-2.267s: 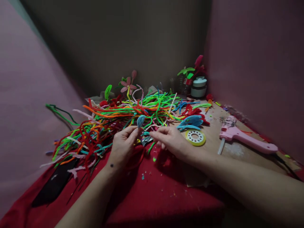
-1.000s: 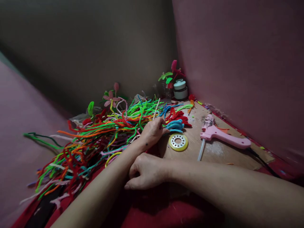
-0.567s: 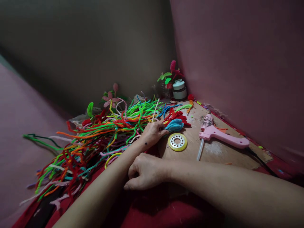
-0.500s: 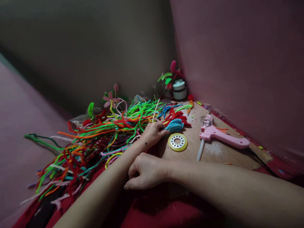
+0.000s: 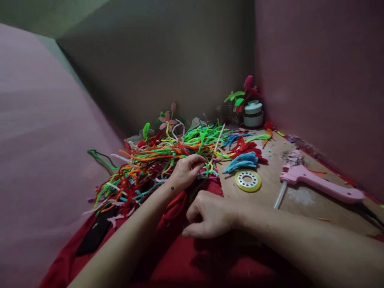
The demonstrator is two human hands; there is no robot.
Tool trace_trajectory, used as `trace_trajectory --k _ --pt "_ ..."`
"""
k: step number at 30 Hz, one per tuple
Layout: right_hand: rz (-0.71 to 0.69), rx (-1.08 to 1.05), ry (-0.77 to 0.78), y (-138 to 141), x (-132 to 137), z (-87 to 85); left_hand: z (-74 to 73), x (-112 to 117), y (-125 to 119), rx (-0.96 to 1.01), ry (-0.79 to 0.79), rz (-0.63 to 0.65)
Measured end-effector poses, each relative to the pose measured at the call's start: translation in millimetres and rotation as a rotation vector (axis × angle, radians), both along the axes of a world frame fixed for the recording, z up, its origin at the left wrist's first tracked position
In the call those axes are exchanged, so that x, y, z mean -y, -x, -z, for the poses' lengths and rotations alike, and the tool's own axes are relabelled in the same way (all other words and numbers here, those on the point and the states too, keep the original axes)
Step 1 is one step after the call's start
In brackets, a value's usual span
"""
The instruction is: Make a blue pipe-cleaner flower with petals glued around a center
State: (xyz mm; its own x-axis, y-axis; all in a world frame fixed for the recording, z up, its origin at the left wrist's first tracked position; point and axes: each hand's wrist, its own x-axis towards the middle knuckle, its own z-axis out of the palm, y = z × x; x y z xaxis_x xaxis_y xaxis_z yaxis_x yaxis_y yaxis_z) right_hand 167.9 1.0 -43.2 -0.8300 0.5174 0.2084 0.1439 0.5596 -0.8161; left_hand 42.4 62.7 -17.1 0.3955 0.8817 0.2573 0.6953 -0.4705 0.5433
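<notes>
My left hand (image 5: 189, 170) hovers at the right end of a heap of colourful pipe cleaners (image 5: 156, 156), thumb and fingers slightly apart with nothing seen in them. Closer to me, my right hand (image 5: 210, 214) is closed, fingers curled under over the red cloth; whatever it may hold is hidden. A bundle of looped light-blue pipe cleaners (image 5: 243, 161) lies on the wooden board (image 5: 267, 216), just right of my left hand. Behind it rests a bundle of red loops (image 5: 244, 148). A yellow ring-shaped spool (image 5: 248, 180) lies flat in front of the blue bundle.
A pink glue gun (image 5: 318, 182) lies on the board at right, its clear glue stick pointing toward me and its cord trailing right. A white-lidded jar (image 5: 253, 115) and pipe-cleaner flowers (image 5: 167, 120) stand by the walls. A black flat object (image 5: 96, 236) lies at left on red cloth (image 5: 168, 256).
My left hand has let go of the light-blue bundle and moved left toward the heap. The blue bundle now lies on the board. My view has turned left; my right hand keeps its closed pose.
</notes>
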Motion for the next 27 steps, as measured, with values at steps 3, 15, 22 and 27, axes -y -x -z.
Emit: trace_trajectory --k 3,15,22,27 --pt "0.071 -0.268 0.446 -4.4 -8.4 -9.0 0.2 15.9 14.8 -0.026 -0.038 0.027" --pt "0.305 -1.17 0.761 -49.4 -46.6 -36.4 34.6 27.6 40.3 0.085 -0.101 -0.084" --pt "0.352 -0.96 0.711 -46.9 -33.0 -47.8 34.6 25.8 47.0 0.29 -0.123 -0.159" --pt "0.372 -0.777 0.622 -39.5 -28.1 -43.8 33.6 5.0 72.1 0.544 -0.093 -0.365"
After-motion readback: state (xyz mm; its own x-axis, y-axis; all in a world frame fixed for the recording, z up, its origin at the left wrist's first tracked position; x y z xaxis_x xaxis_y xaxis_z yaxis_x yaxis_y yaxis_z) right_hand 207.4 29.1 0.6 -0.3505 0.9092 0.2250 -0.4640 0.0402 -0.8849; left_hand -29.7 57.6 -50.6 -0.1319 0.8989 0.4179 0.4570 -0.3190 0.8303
